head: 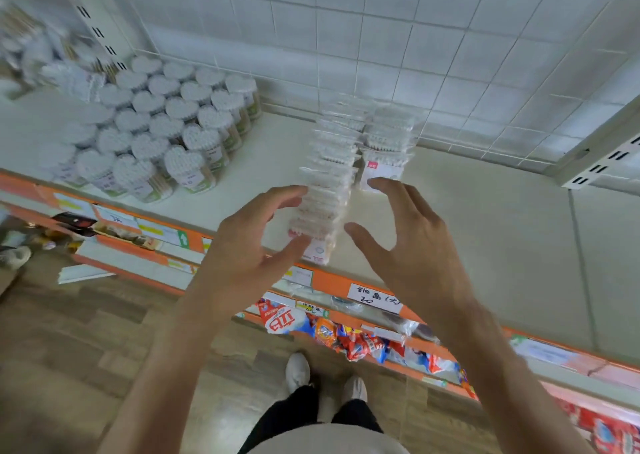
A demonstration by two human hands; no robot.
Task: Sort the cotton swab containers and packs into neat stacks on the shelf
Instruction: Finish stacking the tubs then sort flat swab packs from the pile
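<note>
The tall stack of clear plastic cotton swab packs [327, 190] stands on the white shelf [485, 211], long axis running away from me. My left hand [252, 242] touches its left side, grip released; my right hand [412, 242] hovers just beside, spread.

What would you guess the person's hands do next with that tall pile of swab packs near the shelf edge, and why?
Probably the right hand closes in on the right side of the tall stack of packs, squaring it against the left hand. The left fingers already touch the stack's left side, the right hand seems just clear of it, and the stack looks uneven and stands near the shelf edge.
</note>
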